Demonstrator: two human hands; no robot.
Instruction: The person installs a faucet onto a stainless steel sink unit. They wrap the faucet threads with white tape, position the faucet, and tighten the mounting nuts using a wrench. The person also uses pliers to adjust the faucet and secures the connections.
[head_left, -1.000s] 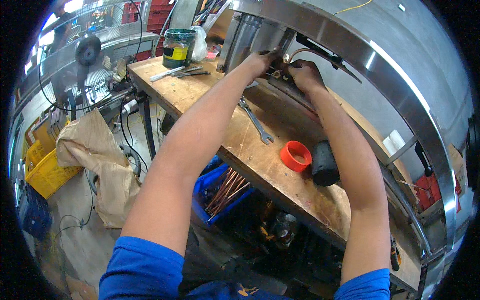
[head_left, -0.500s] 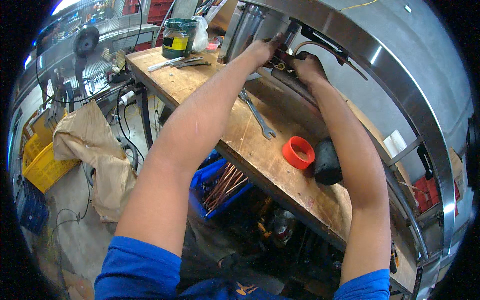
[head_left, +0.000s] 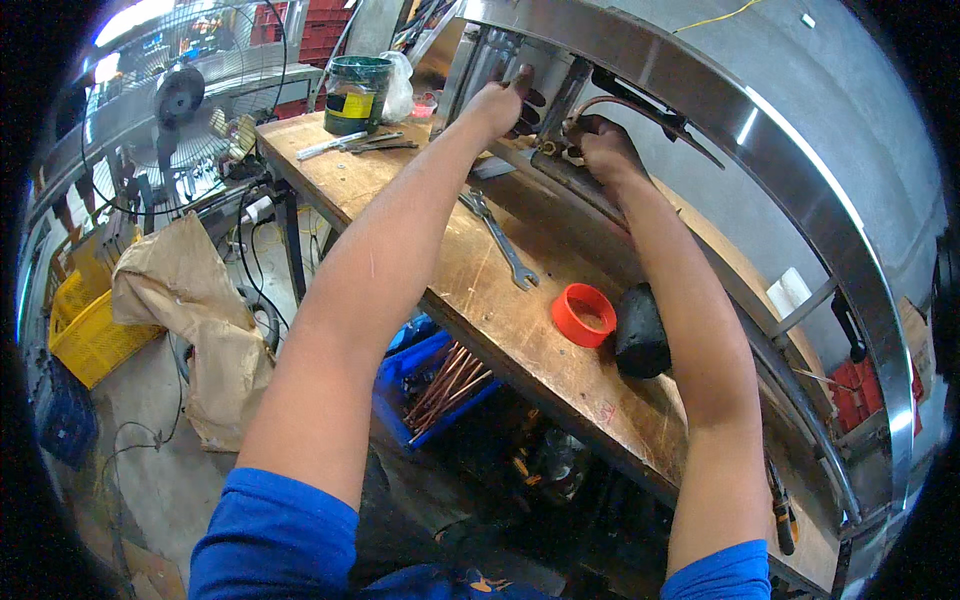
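My left hand (head_left: 500, 106) is off the metal frame's parts, fingers spread, with nothing seen in it. It is beside an upright metal post. My right hand (head_left: 606, 150) is closed at the lower end of a bent copper tube (head_left: 618, 99), next to a small brass fitting (head_left: 548, 148); the fingertips are partly hidden. A dark round pipe (head_left: 575, 178) runs below that hand. Lying on the wooden bench (head_left: 470, 265) are wrenches (head_left: 505, 240), an orange-red ring-shaped container (head_left: 583, 315) with brown contents and a black rounded block (head_left: 642, 332).
A stainless steel frame (head_left: 755, 125) arches over the bench. At its far left end stand a dark green bucket (head_left: 356, 95) and several metal tools (head_left: 372, 142). Beneath the bench is a blue crate (head_left: 400, 425) of copper rods. A fan (head_left: 180, 95) and a yellow basket (head_left: 95, 345) are left.
My left hand has let go near the fitting and moved left, its fingers opening. My right hand stays at the copper tube. The view has shifted slightly.
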